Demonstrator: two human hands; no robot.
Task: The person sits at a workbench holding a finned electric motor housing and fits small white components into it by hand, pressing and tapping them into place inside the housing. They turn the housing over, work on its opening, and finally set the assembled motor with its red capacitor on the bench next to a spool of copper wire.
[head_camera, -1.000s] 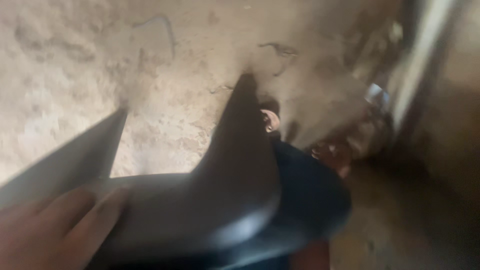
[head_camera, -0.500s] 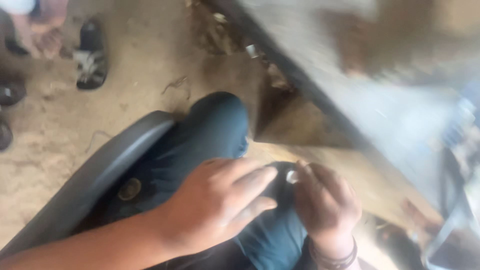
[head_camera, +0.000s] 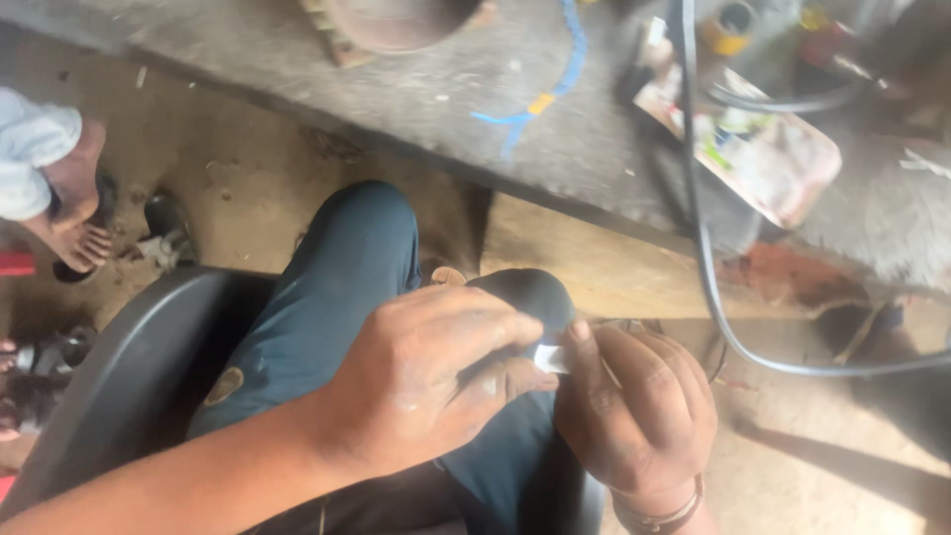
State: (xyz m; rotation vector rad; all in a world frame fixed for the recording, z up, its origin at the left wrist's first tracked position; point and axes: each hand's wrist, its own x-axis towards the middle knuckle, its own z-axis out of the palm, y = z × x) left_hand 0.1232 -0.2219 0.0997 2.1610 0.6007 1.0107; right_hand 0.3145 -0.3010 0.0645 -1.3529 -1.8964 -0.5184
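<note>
- Bench (head_camera: 555, 109): grey, dusty top running across the upper frame; bears a blue cord (head_camera: 570, 59), a black cable (head_camera: 693, 198) trailing down to the floor, and a flat reddish tray (head_camera: 783, 163).
- Floor (head_camera: 248, 188): bare packed earth, with sandals (head_camera: 163, 233) and another person's foot (head_camera: 74, 223) at far left.
- Seat (head_camera: 129, 357): black, curved.
- Left hand (head_camera: 436, 381) and right hand (head_camera: 634, 411): fingers closed, together pinching a small white piece (head_camera: 548, 357) above the knees.
</note>
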